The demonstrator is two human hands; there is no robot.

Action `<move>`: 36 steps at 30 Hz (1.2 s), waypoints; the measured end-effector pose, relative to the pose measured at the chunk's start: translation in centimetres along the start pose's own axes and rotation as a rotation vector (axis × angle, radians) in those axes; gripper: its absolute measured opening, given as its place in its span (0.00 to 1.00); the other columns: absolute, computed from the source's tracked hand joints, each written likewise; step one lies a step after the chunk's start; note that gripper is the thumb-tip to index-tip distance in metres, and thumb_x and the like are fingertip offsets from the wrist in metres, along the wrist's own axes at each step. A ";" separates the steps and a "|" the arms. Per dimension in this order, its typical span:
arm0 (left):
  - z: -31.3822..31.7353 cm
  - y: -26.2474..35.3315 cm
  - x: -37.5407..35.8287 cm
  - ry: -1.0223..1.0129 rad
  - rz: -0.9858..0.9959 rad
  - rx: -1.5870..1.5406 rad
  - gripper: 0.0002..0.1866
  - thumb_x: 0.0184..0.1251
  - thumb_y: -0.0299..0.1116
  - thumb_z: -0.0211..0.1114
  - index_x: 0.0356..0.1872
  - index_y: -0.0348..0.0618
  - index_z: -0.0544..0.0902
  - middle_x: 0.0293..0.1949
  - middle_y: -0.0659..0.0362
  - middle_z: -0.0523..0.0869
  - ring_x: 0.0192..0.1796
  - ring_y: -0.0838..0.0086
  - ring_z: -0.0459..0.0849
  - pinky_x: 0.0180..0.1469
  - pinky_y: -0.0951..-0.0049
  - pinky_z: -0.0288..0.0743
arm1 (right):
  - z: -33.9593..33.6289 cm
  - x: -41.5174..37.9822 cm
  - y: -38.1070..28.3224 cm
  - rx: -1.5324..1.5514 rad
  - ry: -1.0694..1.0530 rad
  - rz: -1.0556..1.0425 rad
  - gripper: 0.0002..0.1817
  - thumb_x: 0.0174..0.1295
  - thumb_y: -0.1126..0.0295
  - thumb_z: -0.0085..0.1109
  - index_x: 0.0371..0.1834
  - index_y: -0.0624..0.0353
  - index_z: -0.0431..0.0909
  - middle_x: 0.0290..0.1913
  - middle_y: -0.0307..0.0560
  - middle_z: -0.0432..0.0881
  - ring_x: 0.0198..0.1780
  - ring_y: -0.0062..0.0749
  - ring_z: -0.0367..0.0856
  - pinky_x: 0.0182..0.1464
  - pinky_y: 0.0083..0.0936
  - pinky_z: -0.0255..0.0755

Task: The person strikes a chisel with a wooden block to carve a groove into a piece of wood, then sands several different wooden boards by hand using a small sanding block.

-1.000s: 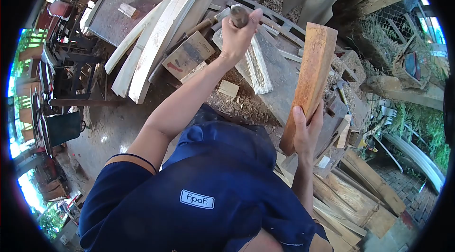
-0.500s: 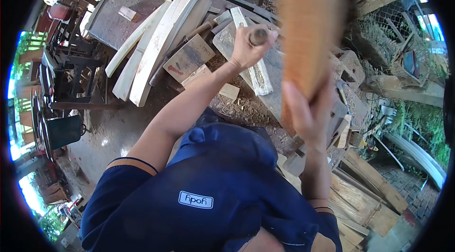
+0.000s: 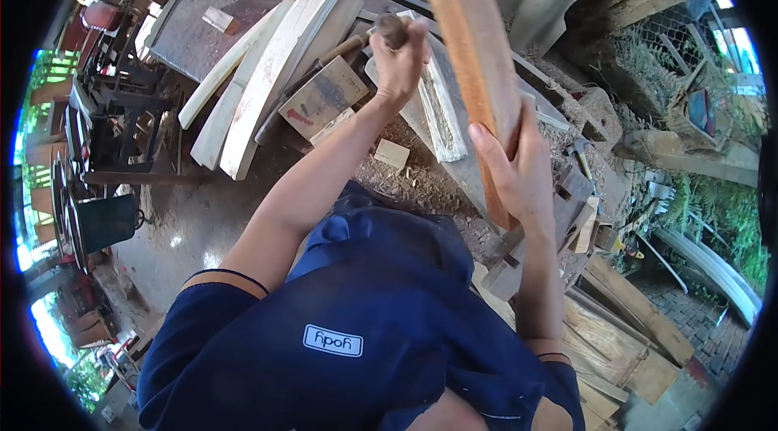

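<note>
My left hand [image 3: 397,66] is closed around a tool handle [image 3: 391,31], whose round, worn end faces up at me. The tool's lower end is hidden behind the hand. Beside that hand, a pale wooden strip [image 3: 442,119] with a rough, grooved face lies on a grey board [image 3: 416,117]. In my right hand [image 3: 520,168] is a long, thick wooden block [image 3: 478,50], gripped near its lower end with the thumb along its side. The block tilts up and to the left, and its upper part is apart from the handle.
Long pale curved boards [image 3: 284,78] lie across the bench [image 3: 190,34] at the left. Near them are a marked flat block [image 3: 322,99] and a small offcut [image 3: 392,155]. Wood shavings cover the middle. Planks [image 3: 624,342] are stacked at lower right.
My left hand has moved left and slightly up with the tool. The wooden block in my right hand has swung leftward and away from the camera, and looks sharper now.
</note>
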State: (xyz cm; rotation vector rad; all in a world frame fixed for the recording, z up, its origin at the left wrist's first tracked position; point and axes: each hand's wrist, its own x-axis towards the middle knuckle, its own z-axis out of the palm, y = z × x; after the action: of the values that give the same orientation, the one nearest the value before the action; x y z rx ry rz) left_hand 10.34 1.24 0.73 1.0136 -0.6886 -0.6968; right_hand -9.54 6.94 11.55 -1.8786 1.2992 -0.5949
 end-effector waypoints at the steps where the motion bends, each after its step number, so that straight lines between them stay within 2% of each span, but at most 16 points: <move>1: -0.2 0.1 0.5 0.092 -0.041 -0.083 0.14 0.68 0.30 0.61 0.20 0.40 0.77 0.15 0.63 0.77 0.16 0.81 0.73 0.20 0.75 0.69 | 0.4 -0.1 0.7 0.001 -0.006 -0.007 0.35 0.62 0.47 0.63 0.56 0.70 0.69 0.31 0.66 0.83 0.35 0.58 0.86 0.39 0.41 0.76; 2: -0.3 0.2 0.9 0.186 -0.046 -0.158 0.18 0.67 0.32 0.63 0.17 0.45 0.70 0.14 0.65 0.71 0.15 0.80 0.71 0.19 0.74 0.68 | 0.9 -0.3 1.8 0.091 0.038 -0.022 0.34 0.62 0.47 0.63 0.55 0.70 0.70 0.33 0.67 0.84 0.37 0.56 0.87 0.41 0.41 0.76; 3: -0.5 0.2 1.2 0.186 -0.049 -0.155 0.18 0.67 0.32 0.63 0.17 0.45 0.70 0.14 0.65 0.71 0.15 0.80 0.71 0.19 0.74 0.68 | 1.3 -0.7 2.4 0.182 0.085 -0.031 0.34 0.62 0.47 0.63 0.54 0.70 0.70 0.35 0.67 0.84 0.39 0.54 0.87 0.43 0.40 0.76; 5: -1.2 0.1 2.1 0.445 -0.095 -0.220 0.19 0.67 0.34 0.64 0.16 0.46 0.68 0.13 0.65 0.68 0.14 0.80 0.68 0.18 0.74 0.66 | 1.3 -1.7 2.9 0.135 0.060 0.033 0.33 0.63 0.47 0.63 0.53 0.70 0.70 0.37 0.67 0.84 0.41 0.53 0.87 0.44 0.39 0.76; 10: -1.9 1.2 2.6 0.454 -0.184 -0.384 0.22 0.69 0.38 0.64 0.16 0.47 0.67 0.12 0.66 0.66 0.13 0.80 0.63 0.18 0.73 0.65 | 1.3 -3.2 3.7 0.118 0.030 0.127 0.33 0.63 0.48 0.64 0.54 0.71 0.70 0.39 0.68 0.84 0.43 0.50 0.86 0.46 0.36 0.75; 12: -1.5 1.8 1.9 0.208 -0.095 -0.263 0.23 0.70 0.37 0.64 0.16 0.46 0.66 0.12 0.66 0.65 0.13 0.81 0.63 0.18 0.73 0.64 | 1.1 -3.7 3.7 0.195 0.054 0.160 0.34 0.63 0.47 0.64 0.53 0.72 0.70 0.40 0.68 0.84 0.44 0.48 0.86 0.47 0.35 0.75; 19: 0.0 0.7 0.0 0.078 -0.099 -0.171 0.23 0.72 0.37 0.64 0.16 0.42 0.69 0.12 0.65 0.68 0.14 0.81 0.65 0.19 0.74 0.65 | 1.1 -4.1 4.4 0.144 0.106 0.142 0.34 0.63 0.47 0.64 0.53 0.73 0.70 0.40 0.69 0.83 0.43 0.48 0.86 0.47 0.36 0.75; 24: 0.6 -0.6 -2.0 -0.078 0.030 0.155 0.22 0.71 0.43 0.66 0.16 0.48 0.73 0.15 0.69 0.75 0.20 0.86 0.72 0.21 0.77 0.65 | -0.5 -3.5 0.7 0.297 0.188 0.087 0.31 0.61 0.56 0.66 0.56 0.72 0.70 0.38 0.58 0.83 0.40 0.41 0.84 0.48 0.33 0.75; 25: 1.5 0.1 -3.0 -0.079 0.024 0.157 0.22 0.69 0.40 0.68 0.17 0.45 0.73 0.15 0.67 0.75 0.19 0.83 0.73 0.23 0.79 0.66 | -0.8 -3.3 0.1 0.299 0.187 0.090 0.31 0.61 0.56 0.66 0.56 0.72 0.70 0.38 0.58 0.83 0.40 0.41 0.84 0.48 0.33 0.75; 27: 2.4 0.6 -4.4 -0.168 0.071 0.274 0.18 0.68 0.38 0.69 0.20 0.43 0.75 0.19 0.67 0.79 0.24 0.83 0.76 0.27 0.80 0.68 | -1.2 -2.8 -0.6 0.448 0.375 -0.232 0.32 0.58 0.60 0.68 0.60 0.71 0.69 0.37 0.53 0.83 0.38 0.36 0.83 0.46 0.30 0.75; 29: 2.9 -0.5 -5.2 -0.179 0.158 0.303 0.19 0.67 0.36 0.69 0.18 0.42 0.75 0.17 0.66 0.78 0.23 0.86 0.75 0.25 0.79 0.67 | -0.7 -2.5 -1.4 0.606 0.384 -0.289 0.36 0.56 0.60 0.69 0.62 0.69 0.66 0.37 0.56 0.83 0.37 0.37 0.85 0.43 0.30 0.77; 31: 3.8 -0.7 -5.6 -0.181 0.250 0.328 0.19 0.67 0.35 0.69 0.17 0.42 0.75 0.15 0.66 0.77 0.23 0.88 0.75 0.23 0.77 0.67 | -0.9 -2.1 -1.9 0.067 0.181 -0.253 0.35 0.56 0.59 0.69 0.61 0.69 0.66 0.35 0.59 0.84 0.34 0.41 0.87 0.39 0.33 0.78; 32: 4.3 -0.8 -6.0 -0.101 0.195 0.127 0.18 0.66 0.33 0.70 0.18 0.40 0.75 0.15 0.65 0.76 0.23 0.88 0.74 0.23 0.77 0.67 | -0.6 -1.9 -1.3 -0.146 0.034 -0.051 0.30 0.56 0.60 0.70 0.56 0.68 0.71 0.33 0.62 0.84 0.32 0.46 0.88 0.35 0.34 0.79; 33: 4.5 -0.8 -6.2 -0.027 0.135 -0.074 0.18 0.65 0.32 0.70 0.18 0.38 0.76 0.15 0.64 0.76 0.23 0.87 0.73 0.23 0.76 0.67 | -0.9 -2.1 -1.2 -0.147 0.036 -0.051 0.30 0.56 0.60 0.70 0.56 0.68 0.71 0.33 0.62 0.84 0.32 0.46 0.88 0.35 0.34 0.79; 34: 3.8 -1.0 -5.7 -0.115 0.241 0.076 0.17 0.62 0.31 0.72 0.19 0.36 0.75 0.15 0.64 0.75 0.21 0.85 0.69 0.23 0.75 0.66 | -1.2 -2.1 -1.1 -0.076 0.055 -0.080 0.29 0.56 0.61 0.71 0.55 0.68 0.71 0.32 0.61 0.84 0.31 0.46 0.88 0.35 0.34 0.79; 36: 3.4 -0.9 -5.2 -0.116 0.214 0.166 0.17 0.61 0.31 0.72 0.19 0.36 0.75 0.15 0.63 0.74 0.21 0.85 0.67 0.23 0.74 0.66 | -1.3 -2.5 -0.7 0.056 0.129 -0.163 0.30 0.55 0.63 0.71 0.55 0.69 0.69 0.32 0.62 0.84 0.29 0.45 0.87 0.35 0.35 0.79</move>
State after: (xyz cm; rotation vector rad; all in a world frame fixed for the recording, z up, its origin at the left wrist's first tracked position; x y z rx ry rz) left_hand 4.43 3.28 0.18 1.0383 -0.9537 -0.5205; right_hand -10.99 8.94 13.05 -1.9385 1.2042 -0.8413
